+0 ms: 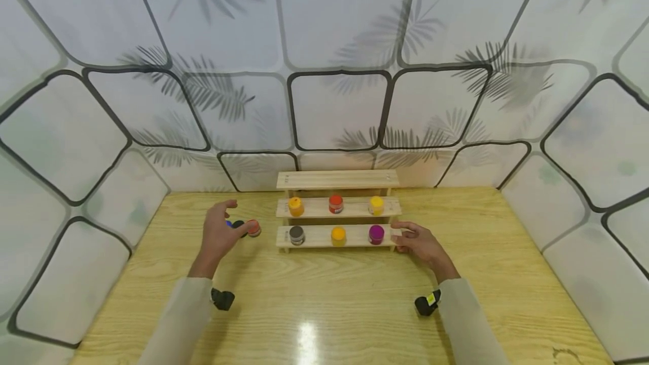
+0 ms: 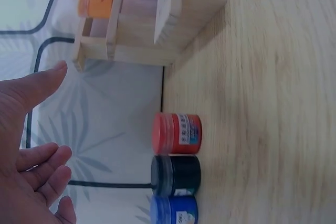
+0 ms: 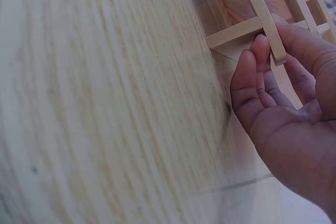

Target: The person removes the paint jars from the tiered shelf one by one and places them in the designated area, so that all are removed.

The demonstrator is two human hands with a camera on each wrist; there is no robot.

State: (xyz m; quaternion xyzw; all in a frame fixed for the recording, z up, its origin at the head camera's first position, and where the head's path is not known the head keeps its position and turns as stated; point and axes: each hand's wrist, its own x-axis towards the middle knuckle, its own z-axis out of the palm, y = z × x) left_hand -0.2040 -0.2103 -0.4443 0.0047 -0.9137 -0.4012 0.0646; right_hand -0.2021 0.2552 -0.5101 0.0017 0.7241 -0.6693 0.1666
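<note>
My left hand [image 1: 217, 235] hovers at the left, thumb and fingers spread apart with nothing between them. By it, a red paint jar [image 2: 178, 133], a black jar [image 2: 177, 176] and a blue jar [image 2: 176, 211] stand in a row on the table. At the other side, my right hand [image 1: 419, 244] pinches the right end of the lowest board of a three-step wooden rack [image 1: 337, 179]. Thumb and fingers lie on either side of that board [image 3: 270, 30]. Nearest to this hand on the rack is a purple jar [image 1: 376, 234].
An orange jar [image 1: 296, 206], a red-lidded jar [image 1: 336, 204] and a yellow jar [image 1: 376, 205] sit on the middle step. Below them are a dark grey jar [image 1: 297, 235] and a yellow-orange jar [image 1: 338, 235]. Patterned cloth walls [image 1: 337, 111] enclose the wooden table [image 1: 324, 297].
</note>
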